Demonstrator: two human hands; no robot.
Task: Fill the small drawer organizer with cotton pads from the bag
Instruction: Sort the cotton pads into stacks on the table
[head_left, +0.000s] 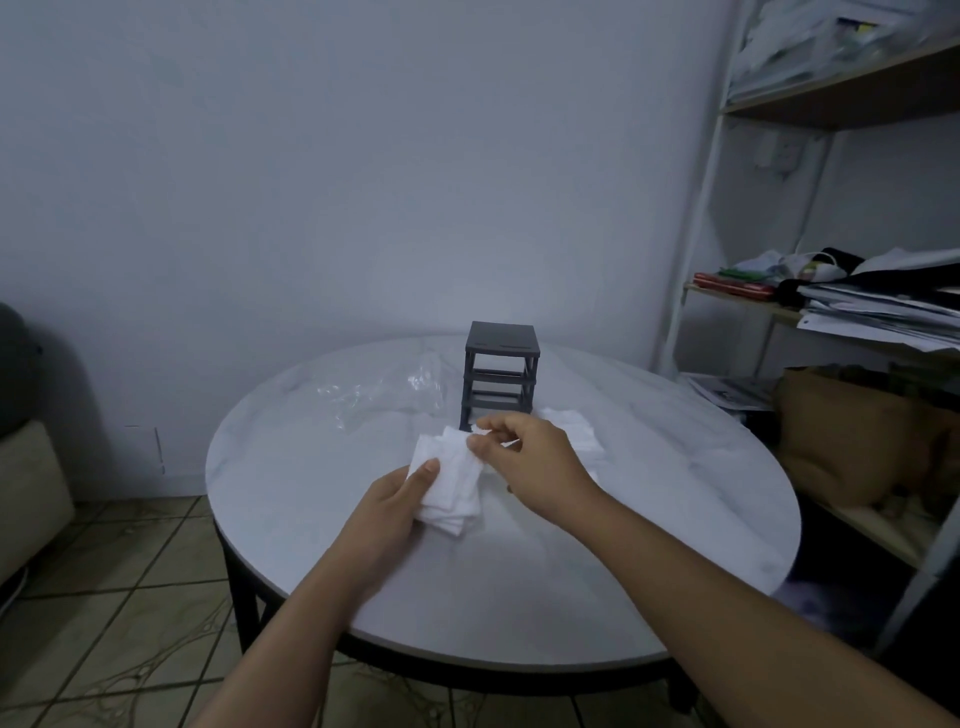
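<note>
Pinching the top edge of the cotton pad stack (451, 486) with the right hand (524, 460), thumb and forefinger closed on it. The left hand (395, 501) grips the same stack from underneath, thumb pressed flat on top. The stack is held just above the worktop (649, 519), in front of the organizer (500, 374).

Risks:
- The stack is fanned and its edges aren't aligned. If the left thumb eases off, the lower pads will likely slide out.
- The right wrist is just beside the loose pads (576, 431), so a sweep sideways could scatter them.
- The organizer looks light and tall for its base, so pushing pads in one-handed could shove or tip it. I can't tell whether any drawers are in the frame.
- The clear bag (384, 389) lies left of the organizer. It's hard to see and easy to snag.
</note>
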